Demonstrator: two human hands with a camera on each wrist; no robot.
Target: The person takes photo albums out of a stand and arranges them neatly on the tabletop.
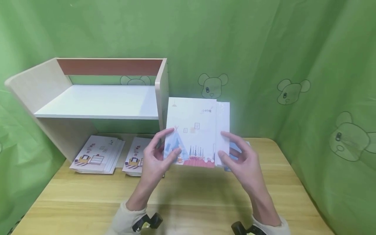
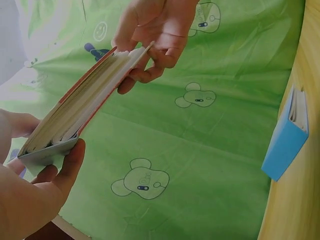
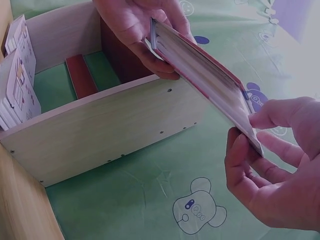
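Book (image 1: 195, 130): likely light, stiff-covered.
My left hand (image 1: 154, 160) pinches the spine side, right hand (image 1: 245, 163) the loose edge: sound holds.

Wooden table (image 1: 194, 199) bearing open shelf unit (image 1: 102, 101), blue album (image 2: 286, 147).

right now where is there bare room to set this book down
The upper shelf is bare between its side panels. The wooden table is bare between the forearms, and from the blue book to the right-hand curtain. It is crowded under the shelf, where illustrated books lie; the spot hidden behind the held book is unclear.
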